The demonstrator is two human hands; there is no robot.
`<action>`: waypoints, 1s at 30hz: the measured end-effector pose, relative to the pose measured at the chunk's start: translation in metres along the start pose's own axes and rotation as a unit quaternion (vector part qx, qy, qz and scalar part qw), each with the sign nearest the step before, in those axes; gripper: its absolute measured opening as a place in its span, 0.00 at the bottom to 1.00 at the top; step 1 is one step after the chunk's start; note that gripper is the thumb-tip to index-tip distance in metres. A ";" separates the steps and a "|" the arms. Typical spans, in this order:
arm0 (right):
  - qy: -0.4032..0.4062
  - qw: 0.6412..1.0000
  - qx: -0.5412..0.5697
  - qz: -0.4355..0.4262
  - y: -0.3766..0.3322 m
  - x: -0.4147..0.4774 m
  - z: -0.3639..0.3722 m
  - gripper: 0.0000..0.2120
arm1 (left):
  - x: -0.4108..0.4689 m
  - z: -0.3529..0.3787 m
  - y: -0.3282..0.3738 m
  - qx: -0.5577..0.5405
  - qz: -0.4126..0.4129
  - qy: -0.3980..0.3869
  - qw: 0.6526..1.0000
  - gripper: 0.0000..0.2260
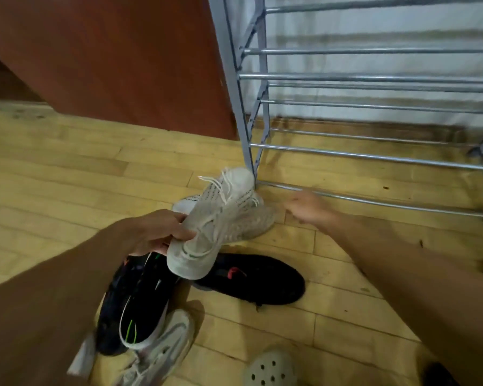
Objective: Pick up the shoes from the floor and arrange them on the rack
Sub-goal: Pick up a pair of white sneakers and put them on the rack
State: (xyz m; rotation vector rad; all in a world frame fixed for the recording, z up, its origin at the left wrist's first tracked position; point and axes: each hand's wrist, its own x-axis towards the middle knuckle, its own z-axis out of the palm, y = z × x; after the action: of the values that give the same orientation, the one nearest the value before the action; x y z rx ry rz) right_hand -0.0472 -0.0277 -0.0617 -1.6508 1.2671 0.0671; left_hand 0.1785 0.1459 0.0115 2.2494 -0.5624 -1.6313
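The pale knit sneaker is lifted off the floor, pinched at its heel by the left hand, toe pointing at the rack. Such a narrow heel grip could let it twist and fall onto the black shoes below. The right hand, fingers loosely spread and grasping nothing, reaches near the second pale sneaker; blur hides any contact.

From my feed the room looks dim and warm-toned, lit softly from above; the wooden floor carries only faint, diffuse shadows under the shoes; the metal bars of the rack catch pale streaks of glare; the right hand is smeared by motion blur, its fingers indistinct; the left hand reads a little sharper; the wide lens bends the rack's frame and floorboards toward the edges; overall detail is soft and slightly grainy.
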 end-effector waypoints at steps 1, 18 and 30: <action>-0.001 1.000 -0.016 0.000 -0.006 0.010 0.004 0.11 | 0.004 -0.004 -0.007 -0.034 -0.010 0.014 0.999 0.08; -0.067 0.996 0.003 0.056 -0.030 0.097 0.059 0.18 | 0.063 0.049 -0.011 -0.302 -0.058 0.188 0.933 0.15; 0.004 0.992 -0.127 0.008 0.005 -0.024 -0.034 0.16 | -0.002 0.089 -0.004 -0.323 -0.076 0.141 0.933 0.07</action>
State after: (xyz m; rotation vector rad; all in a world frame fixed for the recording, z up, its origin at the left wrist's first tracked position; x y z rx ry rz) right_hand -0.0784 -0.0353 -0.0346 -1.8587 1.3210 0.2397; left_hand 0.0935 0.1484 -0.0161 1.9835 0.2087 -1.2634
